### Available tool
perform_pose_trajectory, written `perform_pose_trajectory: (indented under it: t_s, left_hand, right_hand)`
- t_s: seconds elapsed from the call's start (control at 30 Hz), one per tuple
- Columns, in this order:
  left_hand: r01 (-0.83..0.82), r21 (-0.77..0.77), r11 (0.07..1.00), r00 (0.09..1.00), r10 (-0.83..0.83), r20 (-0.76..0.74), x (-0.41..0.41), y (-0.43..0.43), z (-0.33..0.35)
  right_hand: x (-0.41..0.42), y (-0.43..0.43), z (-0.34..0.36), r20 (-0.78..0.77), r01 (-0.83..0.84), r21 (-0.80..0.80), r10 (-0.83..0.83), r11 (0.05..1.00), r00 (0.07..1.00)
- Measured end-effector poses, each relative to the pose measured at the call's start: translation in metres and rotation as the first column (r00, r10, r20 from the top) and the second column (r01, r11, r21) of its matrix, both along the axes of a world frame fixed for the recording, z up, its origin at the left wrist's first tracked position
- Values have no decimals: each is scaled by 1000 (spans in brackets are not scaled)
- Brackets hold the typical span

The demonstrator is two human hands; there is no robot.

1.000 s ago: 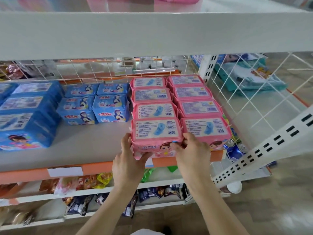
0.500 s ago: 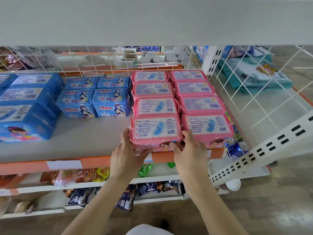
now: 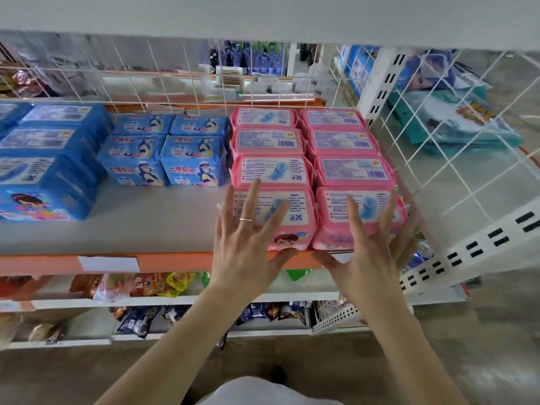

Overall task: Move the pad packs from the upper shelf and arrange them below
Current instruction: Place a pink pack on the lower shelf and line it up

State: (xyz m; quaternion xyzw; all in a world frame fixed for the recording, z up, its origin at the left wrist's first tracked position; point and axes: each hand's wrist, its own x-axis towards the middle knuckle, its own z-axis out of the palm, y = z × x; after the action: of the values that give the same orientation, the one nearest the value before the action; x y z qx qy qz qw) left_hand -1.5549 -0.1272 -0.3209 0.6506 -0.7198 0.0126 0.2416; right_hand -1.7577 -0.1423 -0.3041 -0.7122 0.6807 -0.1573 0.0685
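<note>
— Item one: what do we log as placed?
— Eight soft pink plastic-wrapped pad packs (image 3: 342,141), in two files of four. They sit at the right end of the white shelf board with the orange front lip (image 3: 175,263). The files run from its back edge to its front edge, each pack touching its neighbours, and the front pair sits at the lip.
— Item two: the hands?
— The left hand (image 3: 247,244) and the right hand (image 3: 374,252) are both spread wide, fingers straight and fanned, gripping nothing. Each hovers before one front pack. Whether any fingertip touches the wrap we cannot tell.
— Item three: what remains?
— The white upper shelf (image 3: 263,16) shows us only its underside, so its stock is unknown. We judge this block finished or nearly so. Board shows at the front edge to the left of it, before the blue square pad packs (image 3: 137,159), which leaves room for further files should packs wait above.
</note>
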Motion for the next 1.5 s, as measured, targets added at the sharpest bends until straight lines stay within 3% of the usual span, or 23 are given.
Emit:
perform_pose_trajectory:
  t_s: [0.1,0.27,0.33,0.43,0.57,0.73,1.13,1.3,1.5]
  left_hand:
    - [-42,-39,998,999,42,-7,-5,-8,-5]
    - [-66,-102,993,998,64,-25,-8,-22,-9]
    - [-70,-111,991,998,68,-16,-7,-24,-10]
    - [-65,-99,993,998,67,19,-6,-20,-7]
    - [-122,-8,993,982,122,142,-18,-13,3]
    - [-80,-11,997,985,81,154,-22,-9,0]
    - [-66,-241,968,984,103,143,-23,-28,-28]
    - [-88,-166,982,984,111,137,-25,-22,-21]
    - [-56,46,997,996,52,76,-21,-10,4]
  right_hand:
    - [0,-14,-7,-17,-13,105,15,994,1000]
    - [10,-23,-20,25,40,-110,-37,993,999]
    - [10,-26,-20,50,61,-128,-55,990,997]
    - [9,-28,-15,83,45,-48,-41,998,996]
    - [-1,-25,1,-52,1,87,3,996,999]
    - [-19,-30,18,-88,-22,145,35,989,996]
    - [-27,-45,-10,-2,-131,-104,131,986,991]
    - [-24,-39,-3,-32,-111,-32,110,993,993]
    - [-18,-30,20,-59,-189,214,206,958,977]
